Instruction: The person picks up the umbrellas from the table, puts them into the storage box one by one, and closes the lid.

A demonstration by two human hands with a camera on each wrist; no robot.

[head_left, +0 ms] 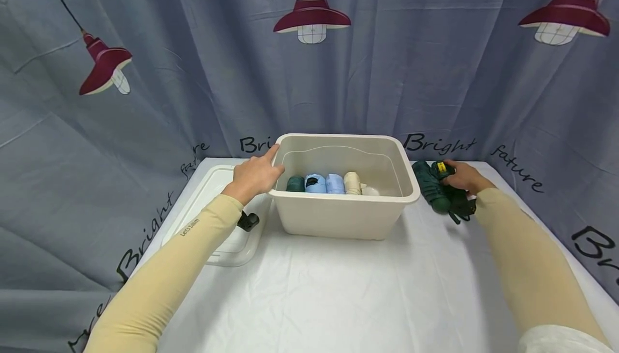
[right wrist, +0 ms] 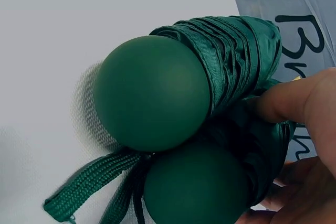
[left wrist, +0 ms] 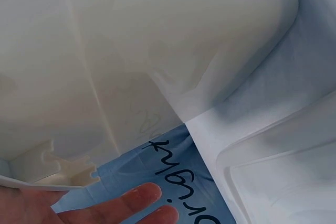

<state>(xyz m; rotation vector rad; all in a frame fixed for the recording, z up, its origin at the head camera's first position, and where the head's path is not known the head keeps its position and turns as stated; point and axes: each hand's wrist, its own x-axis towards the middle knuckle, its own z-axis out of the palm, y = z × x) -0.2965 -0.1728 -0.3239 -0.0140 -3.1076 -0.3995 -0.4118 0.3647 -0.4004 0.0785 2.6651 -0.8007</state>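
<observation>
My left hand (head_left: 256, 174) rests at the left rim of a cream plastic storage bin (head_left: 338, 218), index finger and thumb extended. The left wrist view shows its fingers straight along the bin's outer wall. To the right of the bin, my right hand (head_left: 462, 176) grips a folded dark green umbrella (right wrist: 197, 187), thumb on the fabric. A second folded green umbrella (right wrist: 152, 93) lies against it, its round handle end facing the camera and its fabric gathered in pleats. A small yellow label (head_left: 441, 166) shows near my right fingers.
Inside the bin stand a dark green roll (head_left: 295, 184), two light blue rolls (head_left: 335, 184) and a cream roll (head_left: 352, 183), with a small whitish thing (head_left: 371, 191) beside them. The bin's lid (head_left: 237, 251) lies on the white table (head_left: 338, 294) at left. A grey printed curtain (head_left: 217, 73) hangs behind.
</observation>
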